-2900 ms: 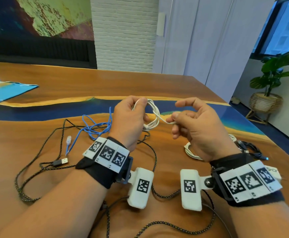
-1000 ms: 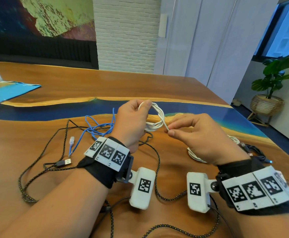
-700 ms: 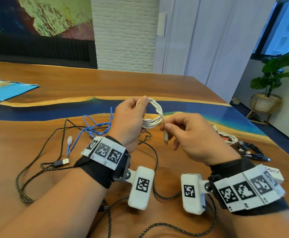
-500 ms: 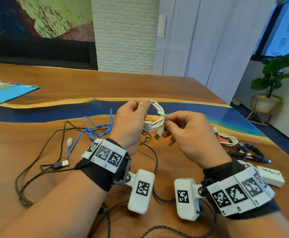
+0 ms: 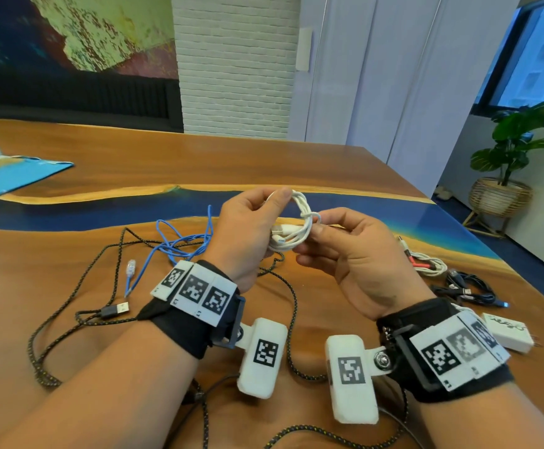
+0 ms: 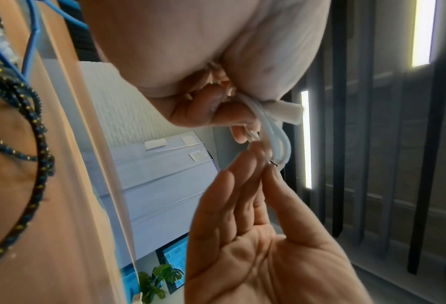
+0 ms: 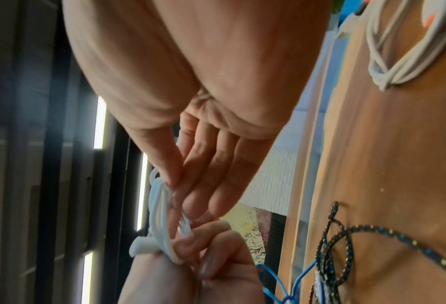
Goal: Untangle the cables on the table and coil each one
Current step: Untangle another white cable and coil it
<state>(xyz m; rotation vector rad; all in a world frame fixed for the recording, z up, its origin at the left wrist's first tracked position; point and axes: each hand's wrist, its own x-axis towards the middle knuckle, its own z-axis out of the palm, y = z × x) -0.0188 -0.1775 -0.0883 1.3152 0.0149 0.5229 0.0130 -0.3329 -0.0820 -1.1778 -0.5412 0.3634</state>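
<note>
Gripping white cable coil (image 5: 291, 226), both hands above table (image 5: 199, 160).

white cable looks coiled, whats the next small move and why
Probably snug the wrap and set this white coil down beside the finished coils on the right. The left hand grips the loops and the right hand pinches the tail already wrapped around them. The blue cable and braided cable lie loose on the table.

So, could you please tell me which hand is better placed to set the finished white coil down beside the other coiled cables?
Probably the right hand: it already pinches the white cable coil, and the coiled cables lie on its side.
</note>
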